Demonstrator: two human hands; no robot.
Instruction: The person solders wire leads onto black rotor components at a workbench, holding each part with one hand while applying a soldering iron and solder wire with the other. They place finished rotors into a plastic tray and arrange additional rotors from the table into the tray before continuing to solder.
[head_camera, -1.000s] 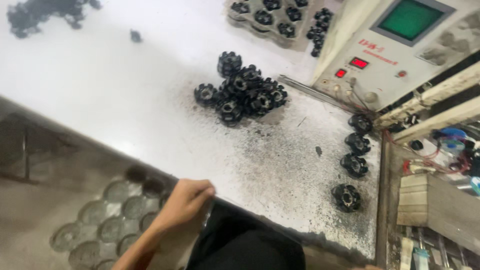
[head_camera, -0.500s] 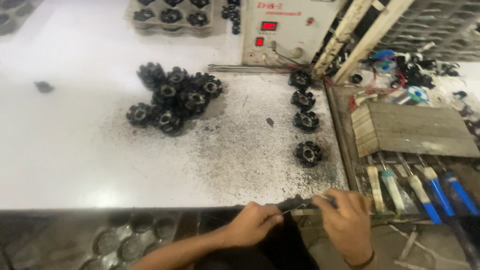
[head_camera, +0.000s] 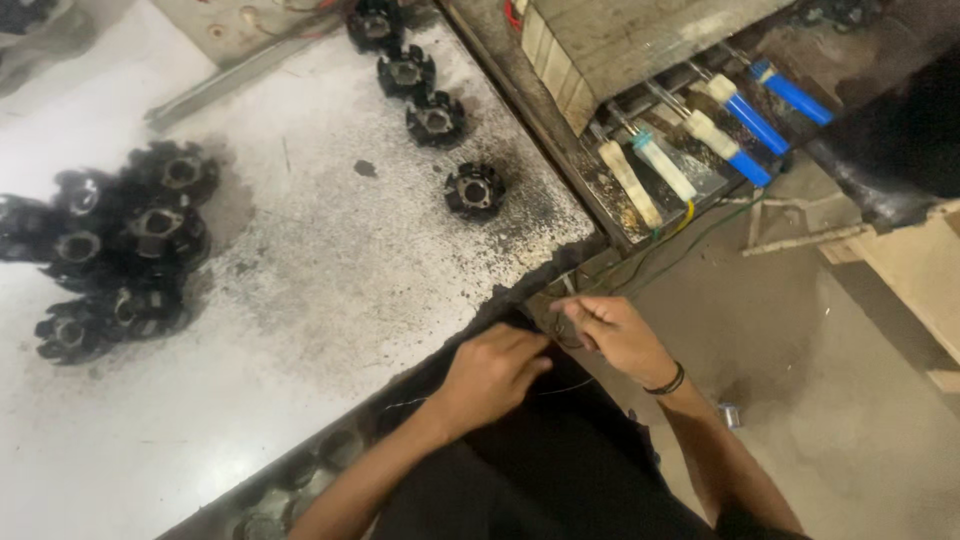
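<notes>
Honestly, I can barely make out what sits between my hands at the near corner of the bench (head_camera: 300, 330): only a thin dark wire (head_camera: 560, 335), its ends lost against the dark clothing below. My left hand (head_camera: 492, 372) is curled, fingers (head_camera: 525, 350) pinched on that wire, and my right hand (head_camera: 610, 335) pinches it too. Black toothed parts (head_camera: 120, 255) heap at the left, partly cut off, and blue-and-cream tools (head_camera: 700, 135) lie beyond the bench.

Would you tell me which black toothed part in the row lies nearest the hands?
The lowest one in the row, nearest the table's front corner; the other three sit farther up.
</notes>
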